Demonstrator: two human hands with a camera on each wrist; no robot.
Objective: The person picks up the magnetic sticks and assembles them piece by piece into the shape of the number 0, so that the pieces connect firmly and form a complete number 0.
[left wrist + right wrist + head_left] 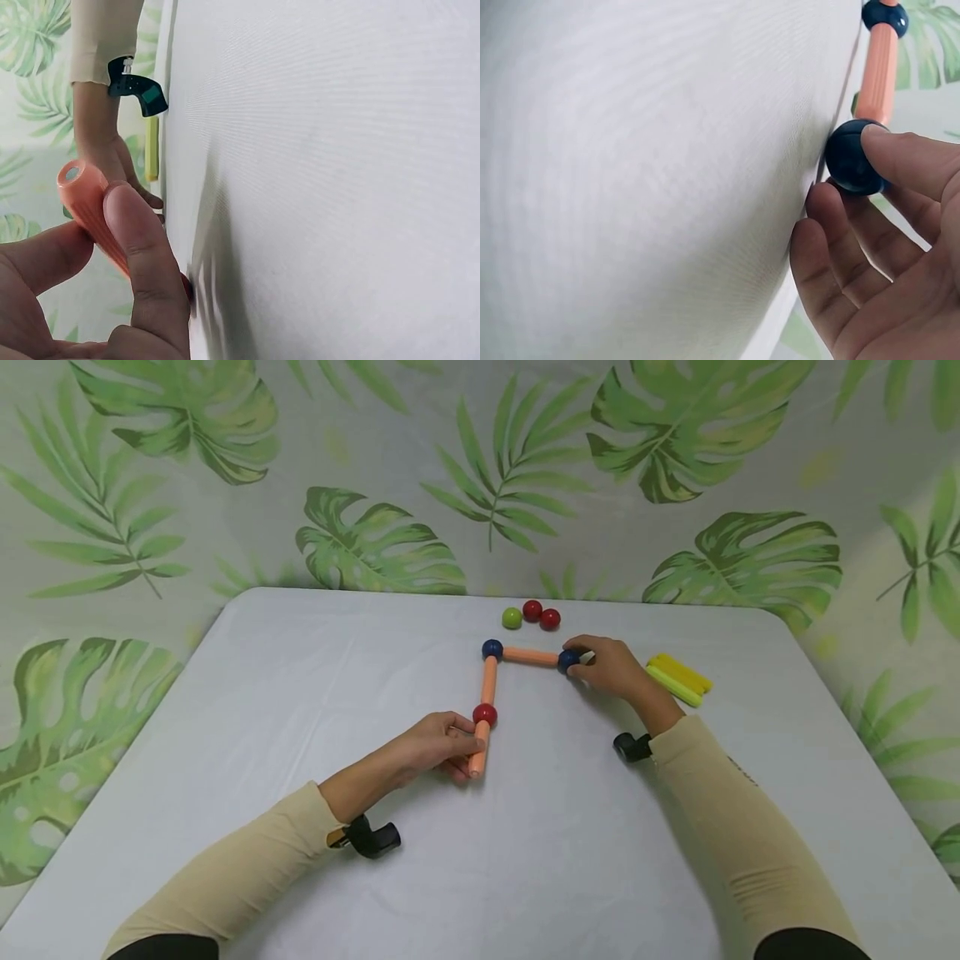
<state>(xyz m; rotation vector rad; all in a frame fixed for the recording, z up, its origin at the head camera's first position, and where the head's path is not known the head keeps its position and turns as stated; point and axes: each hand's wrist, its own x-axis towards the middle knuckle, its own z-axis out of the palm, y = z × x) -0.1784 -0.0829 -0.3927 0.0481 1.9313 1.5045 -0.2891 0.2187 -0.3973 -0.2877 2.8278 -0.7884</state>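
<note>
In the head view, a joined chain of orange ribbed rods and balls bends at a blue ball [492, 649] in the upper corner. From there one rod [531, 657] runs right to a second blue ball [567, 661], which my right hand [606, 670] pinches between thumb and fingers. Another rod [489, 681] leads down to a red ball [485, 715]. Below that ball, my left hand [438, 745] grips the lowest orange rod [477, 763] between thumb and fingers. This rod's free end [73, 173] shows a hole in the left wrist view.
Beyond the chain, a green ball [512, 618] and two loose red balls [550, 619] lie near the far edge of the white table [337, 652]. Several yellow rods [678, 677] lie right of my right hand. A leaf-patterned cloth [525, 485] hangs behind.
</note>
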